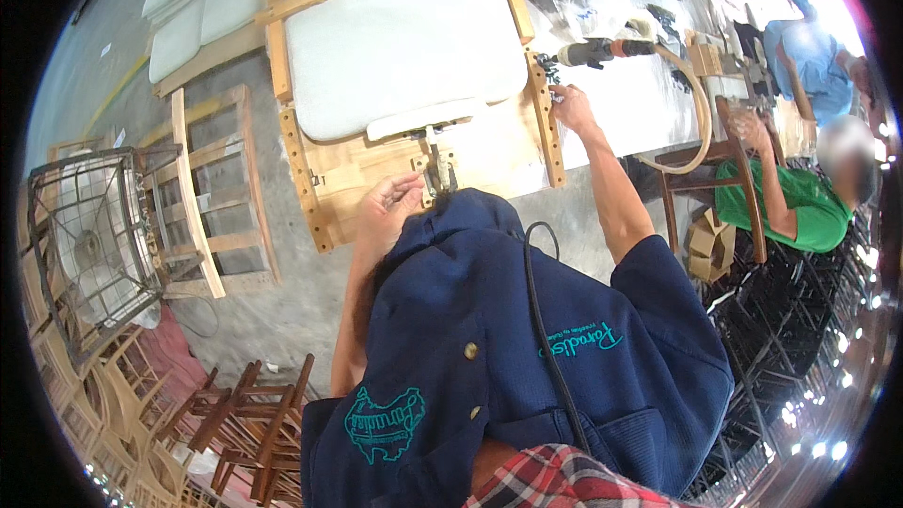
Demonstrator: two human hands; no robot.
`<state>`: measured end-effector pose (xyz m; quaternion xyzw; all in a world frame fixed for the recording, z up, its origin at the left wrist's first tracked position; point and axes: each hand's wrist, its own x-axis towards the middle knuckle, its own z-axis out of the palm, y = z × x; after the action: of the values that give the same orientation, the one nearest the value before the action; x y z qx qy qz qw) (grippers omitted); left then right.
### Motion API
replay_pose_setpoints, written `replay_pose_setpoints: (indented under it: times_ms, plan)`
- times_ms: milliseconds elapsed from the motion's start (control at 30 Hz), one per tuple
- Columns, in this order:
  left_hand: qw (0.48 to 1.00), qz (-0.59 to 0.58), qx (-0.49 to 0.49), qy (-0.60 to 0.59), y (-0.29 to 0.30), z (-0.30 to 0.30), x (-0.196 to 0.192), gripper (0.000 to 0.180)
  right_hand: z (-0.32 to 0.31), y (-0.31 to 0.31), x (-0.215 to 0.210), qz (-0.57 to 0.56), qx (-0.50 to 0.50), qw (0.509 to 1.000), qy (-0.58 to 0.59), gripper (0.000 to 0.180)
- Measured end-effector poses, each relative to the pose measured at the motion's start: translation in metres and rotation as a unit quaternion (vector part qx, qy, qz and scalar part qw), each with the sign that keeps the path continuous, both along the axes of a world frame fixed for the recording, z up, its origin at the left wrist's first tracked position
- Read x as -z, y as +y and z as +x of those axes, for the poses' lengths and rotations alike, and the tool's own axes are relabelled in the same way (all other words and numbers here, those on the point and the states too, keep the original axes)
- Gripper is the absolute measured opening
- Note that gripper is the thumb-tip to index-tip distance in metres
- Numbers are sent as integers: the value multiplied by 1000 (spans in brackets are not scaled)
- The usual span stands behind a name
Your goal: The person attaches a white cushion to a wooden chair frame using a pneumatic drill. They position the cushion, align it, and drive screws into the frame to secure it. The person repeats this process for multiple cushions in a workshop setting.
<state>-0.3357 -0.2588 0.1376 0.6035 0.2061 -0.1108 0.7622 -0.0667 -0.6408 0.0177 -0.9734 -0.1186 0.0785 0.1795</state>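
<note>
A white padded panel (404, 47) lies in a wooden jig (362, 179) in front of me. A metal toggle clamp (435, 155) at the jig's near edge bears on a pale padded bar (423, 119) against the panel. My left hand (393, 199) is beside the clamp's base, fingers bent and close together; what they hold, if anything, is too small to make out. My right hand (572, 110) is at the jig's drilled right rail (546, 122), its fingertips pinched on something I cannot make out. Just beyond it lies a dark power tool (602, 52) with a hose.
The tan hose (704, 113) loops down at the right. Another person in a green shirt (781, 207) handles a brown wooden frame (743, 179). To the left stand a wooden pallet (221, 198) and a caged fan (94, 235). Stacked white panels (179, 47) lie at the far left.
</note>
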Motion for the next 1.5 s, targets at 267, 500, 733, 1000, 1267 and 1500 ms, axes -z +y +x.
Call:
replay_pose_setpoints:
  times_ms: [267, 500, 733, 1000, 1267, 1500]
  plan:
    - [1000, -2, -19, 0, 4, 0, 11, 33, 4, 1, 3, 14, 9, 999, 29, 29]
    - [1000, 13, -17, -6, 7, 3, 17, 33, 71, -59, 17, 119, 156, 970, -142, 27]
    - [998, 27, -35, 46, 18, -8, 31, 32, 183, -26, -4, 340, 245, 907, -29, 40]
    - [991, 47, -55, 111, 21, 6, 11, 32, 212, -7, 14, 178, 340, 914, -134, 50]
    - [993, 8, -50, 108, 18, 4, 18, 33, 221, 0, 16, 85, 201, 973, -72, 43]
    - [991, 6, -48, 123, 21, 10, 18, 33, 254, -9, 72, -110, -101, 979, -136, 37]
